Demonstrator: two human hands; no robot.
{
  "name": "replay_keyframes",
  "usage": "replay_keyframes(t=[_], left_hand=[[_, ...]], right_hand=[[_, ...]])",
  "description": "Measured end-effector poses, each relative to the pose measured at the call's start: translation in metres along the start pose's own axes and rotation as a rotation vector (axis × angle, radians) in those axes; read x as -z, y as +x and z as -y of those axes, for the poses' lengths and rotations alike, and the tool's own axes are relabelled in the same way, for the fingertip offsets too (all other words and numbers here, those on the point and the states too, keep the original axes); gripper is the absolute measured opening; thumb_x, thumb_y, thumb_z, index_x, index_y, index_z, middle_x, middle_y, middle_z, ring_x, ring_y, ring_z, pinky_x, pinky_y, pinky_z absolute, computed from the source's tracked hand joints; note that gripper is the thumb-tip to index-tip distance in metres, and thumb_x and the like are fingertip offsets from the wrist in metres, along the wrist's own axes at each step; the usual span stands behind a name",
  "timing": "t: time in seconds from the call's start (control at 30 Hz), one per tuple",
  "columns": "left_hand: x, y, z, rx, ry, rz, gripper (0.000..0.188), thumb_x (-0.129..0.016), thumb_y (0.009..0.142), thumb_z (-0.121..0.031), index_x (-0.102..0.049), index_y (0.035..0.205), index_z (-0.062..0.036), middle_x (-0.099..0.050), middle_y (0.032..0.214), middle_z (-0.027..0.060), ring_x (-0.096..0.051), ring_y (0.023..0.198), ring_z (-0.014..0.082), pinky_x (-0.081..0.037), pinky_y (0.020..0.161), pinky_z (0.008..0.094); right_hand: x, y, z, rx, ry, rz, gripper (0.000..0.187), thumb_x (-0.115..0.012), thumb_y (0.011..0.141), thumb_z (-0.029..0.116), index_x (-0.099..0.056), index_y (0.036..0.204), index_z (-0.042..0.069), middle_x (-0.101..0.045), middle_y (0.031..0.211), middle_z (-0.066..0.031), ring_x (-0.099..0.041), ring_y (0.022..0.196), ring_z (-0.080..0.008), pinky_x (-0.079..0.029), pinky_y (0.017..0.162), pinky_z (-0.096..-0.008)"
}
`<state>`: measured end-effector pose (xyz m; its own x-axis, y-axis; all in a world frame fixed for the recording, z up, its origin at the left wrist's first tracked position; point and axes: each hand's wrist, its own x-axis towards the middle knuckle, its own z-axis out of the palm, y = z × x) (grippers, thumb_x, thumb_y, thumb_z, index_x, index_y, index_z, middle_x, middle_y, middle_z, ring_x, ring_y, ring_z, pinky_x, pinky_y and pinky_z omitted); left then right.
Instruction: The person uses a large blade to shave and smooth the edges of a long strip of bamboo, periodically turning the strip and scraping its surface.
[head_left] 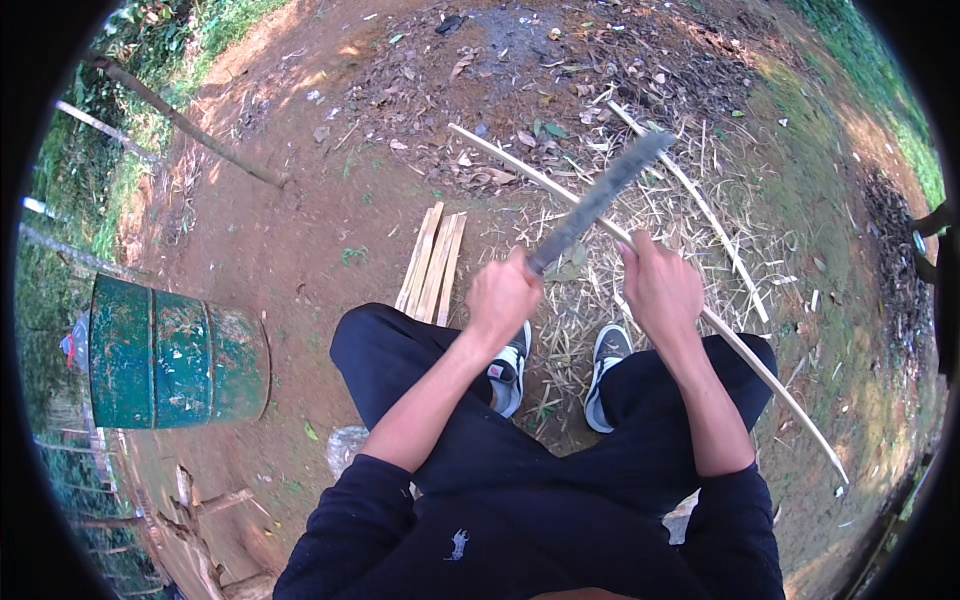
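Two hands are in view — the left hand (502,297) and the right hand (660,290), both near the middle of the frame. There is one machete (598,200), with its blade blurred, pointing to the upper right. One long bamboo strip (520,168) crosses from the upper middle to the lower right, and one more thin strip (700,205) lies at the right. A bundle of about four flat bamboo slats (432,262) lies left of the middle. One green metal drum (175,352) stands at the left. Two sneakers (611,350) — one pair.
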<state>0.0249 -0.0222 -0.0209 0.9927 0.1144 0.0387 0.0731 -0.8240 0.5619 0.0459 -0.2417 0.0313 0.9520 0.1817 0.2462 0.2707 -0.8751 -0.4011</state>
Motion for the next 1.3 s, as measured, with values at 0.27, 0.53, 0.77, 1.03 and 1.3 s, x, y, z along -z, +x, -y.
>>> replay_keyframes(t=[0.27, 0.53, 0.77, 1.03, 1.3], left_hand=[[-0.011, -0.002, -0.012, -0.098, 0.046, -0.03, 0.021, -0.069, 0.075, -0.012, -0.059, 0.088, 0.0016, -0.065, 0.067, 0.0256, -0.068, 0.068, 0.0452, -0.054, 0.063, 0.0553], [-0.014, 0.011, 0.0, -0.193, 0.083, -0.096, 0.021, -0.068, 0.075, -0.012, -0.059, 0.088, 0.0003, -0.064, 0.064, 0.0232, -0.067, 0.062, 0.043, -0.053, 0.057, 0.0546], [-0.013, 0.012, -0.002, -0.157, 0.137, -0.109, 0.019, -0.067, 0.075, -0.012, -0.06, 0.088, -0.0001, -0.065, 0.063, 0.0221, -0.068, 0.061, 0.0413, -0.052, 0.055, 0.0543], [0.012, 0.055, 0.044, 0.085, 0.022, -0.229, 0.022, -0.064, 0.085, -0.015, -0.069, 0.092, 0.0045, -0.068, 0.074, 0.0277, -0.07, 0.07, 0.0426, -0.056, 0.067, 0.0531], [0.019, 0.042, 0.03, 0.134, -0.015, -0.164, 0.022, -0.064, 0.084, -0.014, -0.067, 0.09, 0.0075, -0.066, 0.075, 0.03, -0.069, 0.076, 0.0453, -0.055, 0.069, 0.0513]], right_hand=[[0.003, -0.004, 0.002, -0.055, 0.057, -0.016, 0.023, -0.059, 0.098, 0.028, -0.063, 0.095, 0.005, -0.066, 0.069, -0.0183, -0.064, 0.059, -0.0393, -0.046, 0.053, -0.0503], [0.003, -0.004, 0.006, -0.053, 0.037, -0.068, 0.023, -0.059, 0.099, 0.027, -0.061, 0.09, 0.006, -0.066, 0.069, -0.017, -0.063, 0.057, -0.0384, -0.045, 0.051, -0.0489], [-0.003, -0.005, 0.003, -0.023, -0.028, -0.095, 0.023, -0.058, 0.099, 0.027, -0.059, 0.089, 0.006, -0.065, 0.069, -0.0159, -0.063, 0.056, -0.0371, -0.045, 0.049, -0.0487], [0.009, -0.015, 0.009, 0.027, -0.146, -0.093, 0.024, -0.058, 0.099, 0.026, -0.056, 0.087, 0.005, -0.065, 0.07, -0.0148, -0.064, 0.054, -0.0345, -0.047, 0.045, -0.0448], [0.005, -0.007, 0.004, 0.051, -0.127, -0.074, 0.025, -0.057, 0.099, 0.026, -0.056, 0.087, 0.004, -0.068, 0.074, -0.0147, -0.066, 0.056, -0.0341, -0.05, 0.047, -0.0458]])
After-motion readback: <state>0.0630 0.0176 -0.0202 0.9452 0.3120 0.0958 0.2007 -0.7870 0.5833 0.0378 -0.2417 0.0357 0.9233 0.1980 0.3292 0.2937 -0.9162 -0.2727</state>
